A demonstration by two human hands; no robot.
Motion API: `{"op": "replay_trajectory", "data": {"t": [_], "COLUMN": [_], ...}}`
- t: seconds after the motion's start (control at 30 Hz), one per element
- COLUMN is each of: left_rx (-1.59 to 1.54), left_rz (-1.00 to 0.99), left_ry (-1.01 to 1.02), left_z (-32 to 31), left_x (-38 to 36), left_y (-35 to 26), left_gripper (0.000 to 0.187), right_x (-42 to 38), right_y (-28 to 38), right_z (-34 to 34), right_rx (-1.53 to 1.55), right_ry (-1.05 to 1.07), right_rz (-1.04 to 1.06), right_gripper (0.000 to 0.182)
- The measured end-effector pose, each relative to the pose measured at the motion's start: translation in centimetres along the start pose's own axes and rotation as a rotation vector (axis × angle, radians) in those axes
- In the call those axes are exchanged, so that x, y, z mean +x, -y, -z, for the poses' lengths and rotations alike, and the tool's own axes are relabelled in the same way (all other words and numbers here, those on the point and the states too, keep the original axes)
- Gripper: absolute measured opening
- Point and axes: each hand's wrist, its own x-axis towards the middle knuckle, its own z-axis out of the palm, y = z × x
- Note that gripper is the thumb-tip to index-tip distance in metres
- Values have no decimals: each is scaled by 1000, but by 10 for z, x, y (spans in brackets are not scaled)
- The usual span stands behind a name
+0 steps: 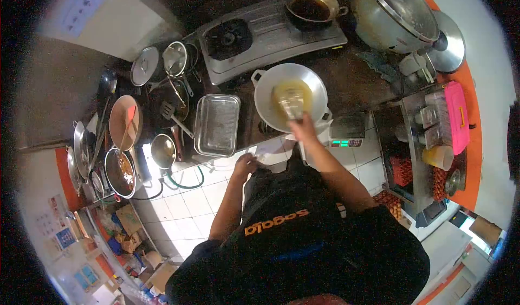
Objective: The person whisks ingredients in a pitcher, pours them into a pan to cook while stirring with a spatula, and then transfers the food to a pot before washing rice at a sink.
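Observation:
A wide silver wok point(262, 96) with two loop handles sits at the counter's front edge, with yellow liquid point(281, 88) in its bottom. My right hand point(304, 129) is closed around the handle of a wire whisk point(292, 103). The whisk's head is down in the liquid and smeared by motion. Low at the counter edge, in front of the apron, is my left hand point(246, 166) with its fingers curled. A pale patch shows beside those fingers, and I cannot make out what they hold. To the wok's left lies a rectangular metal tray with a mesh basket point(218, 125).
Behind the wok stands a gas stove point(265, 31), bearing a pan of dark liquid point(310, 8). A large pot point(392, 18) is at the back right. Pans and a slotted turner point(169, 111) crowd the left. A digital scale point(346, 142) and a pink lid point(456, 118) lie right.

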Motion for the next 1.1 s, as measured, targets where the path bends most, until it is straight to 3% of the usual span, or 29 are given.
{"op": "replay_trajectory", "data": {"t": [0.1, 0.17, 0.2, 0.3, 0.37, 0.4, 0.47, 0.53, 0.73, 0.8, 0.87, 0.9, 1.1], "left_rx": [-72, -134, -136, -238, -213, -178, -237, -225, -209, -238, -267, -282, -162], "left_rz": [-46, -21, -20, 15, -78, -175, -158, -202, -111, -102, -98, -132, -209], "left_ry": [9, 206, 212, 31, 29, 21, 4, -96, -93, -69, -45, -23, -60], "left_z": [-88, -98, -103, -123, -131, -133, -132, -128, -134, -126, -126, -129, -114], "left_x": [35, 93, 106, 125, 112, 108, 113, 123, 91, 81, 67, 53, 20], "left_y": [-36, -31, -31, -34, -32, -35, -31, -21, -46, -52, -69, -84, -162], "left_gripper": [44, 40, 40, 37, 38, 38, 40, 38, 33, 32, 31, 31, 32], "right_x": [33, 32, 23, 7, -36, -44, -67, -92, -132, -136, -137, -135, -136], "right_y": [-47, -58, -61, -94, -76, -82, -99, -107, -123, -121, -131, -151, -127], "right_z": [98, 161, 187, 264, 271, 281, 290, 290, 288, 281, 288, 296, 267], "right_rx": [-33, 43, 2, 44, 231, 216, 206, 387, 566, 489, 492, 521, 583], "right_ry": [-217, -277, -310, -476, -571, -603, -640, -732, -768, -826, -855, -809, -873], "right_rz": [92, 36, 76, 136, 194, 103, 4, -48, -76, -30, -132, -93, -58], "right_gripper": [33, 29, 27, 22, 19, 18, 18, 15, 17, 19, 19, 20, 17]}}
